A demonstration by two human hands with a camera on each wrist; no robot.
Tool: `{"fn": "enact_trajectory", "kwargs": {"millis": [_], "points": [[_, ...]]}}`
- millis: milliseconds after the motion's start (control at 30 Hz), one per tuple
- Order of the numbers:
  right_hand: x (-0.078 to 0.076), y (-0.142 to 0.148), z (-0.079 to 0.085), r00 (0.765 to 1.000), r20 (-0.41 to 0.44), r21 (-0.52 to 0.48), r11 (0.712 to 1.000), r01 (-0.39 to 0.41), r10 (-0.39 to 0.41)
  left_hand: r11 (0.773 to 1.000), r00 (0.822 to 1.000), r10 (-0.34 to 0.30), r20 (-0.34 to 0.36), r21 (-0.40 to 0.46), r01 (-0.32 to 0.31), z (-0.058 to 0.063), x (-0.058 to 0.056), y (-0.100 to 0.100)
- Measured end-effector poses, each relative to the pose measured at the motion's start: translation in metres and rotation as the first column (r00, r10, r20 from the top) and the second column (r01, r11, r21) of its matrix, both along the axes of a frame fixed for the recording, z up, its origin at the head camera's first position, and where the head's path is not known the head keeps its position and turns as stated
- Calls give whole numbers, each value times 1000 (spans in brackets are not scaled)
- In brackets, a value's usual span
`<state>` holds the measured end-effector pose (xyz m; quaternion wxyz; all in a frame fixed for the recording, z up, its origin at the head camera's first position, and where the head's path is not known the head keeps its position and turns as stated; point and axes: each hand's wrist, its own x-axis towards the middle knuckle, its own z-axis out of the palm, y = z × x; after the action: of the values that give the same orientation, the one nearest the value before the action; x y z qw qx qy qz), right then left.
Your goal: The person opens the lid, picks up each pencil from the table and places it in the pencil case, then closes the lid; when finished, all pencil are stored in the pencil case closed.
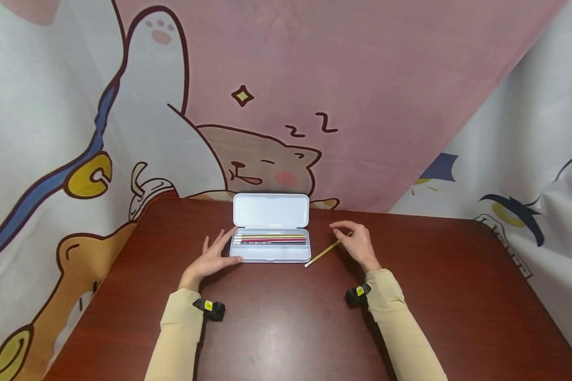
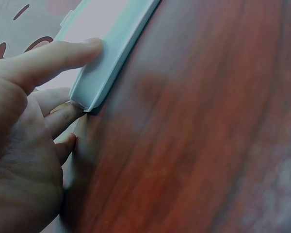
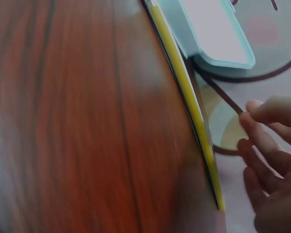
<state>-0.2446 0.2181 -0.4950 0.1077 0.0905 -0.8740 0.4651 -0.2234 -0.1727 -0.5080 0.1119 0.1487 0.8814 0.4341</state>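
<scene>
A white pencil case (image 1: 256,255) stands with its lid (image 1: 270,210) up; several pencils (image 1: 271,239) with white ends lie side by side in its back compartment. My left hand (image 1: 211,260) is at the case's left end, fingers spread and nearly straight, thumb on the front left corner. In the left wrist view the thumb rests on the case (image 2: 104,68) while the other fingers are behind its end. A yellow pencil (image 1: 323,253) lies slanted on the table, its white end beside the case's front right corner. Over its far end hovers my right hand (image 1: 357,244), fingers loosely bent and apart from it.
The case stands near the back of a dark red-brown wooden table (image 1: 276,323). A printed cartoon cloth (image 1: 362,106) hangs behind the table and along both sides. Each wrist wears a small black camera (image 1: 357,295) over a cream sleeve.
</scene>
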Motion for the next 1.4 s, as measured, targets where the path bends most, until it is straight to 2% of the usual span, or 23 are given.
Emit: {"fn": "enact_trajectory", "kwargs": {"millis": [133, 400, 700, 833, 967, 1400], "points": [[1, 13, 1, 999, 19, 54, 998, -44, 44, 1000, 1000, 2, -3, -4, -2, 0, 0, 0], [2, 37, 1, 988, 85, 31, 991, -133, 130, 1000, 1000, 3, 2, -14, -3, 1, 0, 2], [-1, 55, -6, 968, 165, 148, 965, -215, 191, 1000, 1000, -2, -1, -12, 2, 2, 1, 2], [1, 61, -9, 972, 127, 194, 957, -218, 196, 1000, 1000, -10, -6, -12, 10, 2, 1, 2], [2, 67, -11, 969, 76, 229, 942, -245, 233, 1000, 1000, -11, -11, -10, 11, 2, 1, 2], [9, 70, -14, 950, 72, 254, 915, -312, 304, 1000, 1000, -5, -11, -1, 5, 3, 3, 1]]}}
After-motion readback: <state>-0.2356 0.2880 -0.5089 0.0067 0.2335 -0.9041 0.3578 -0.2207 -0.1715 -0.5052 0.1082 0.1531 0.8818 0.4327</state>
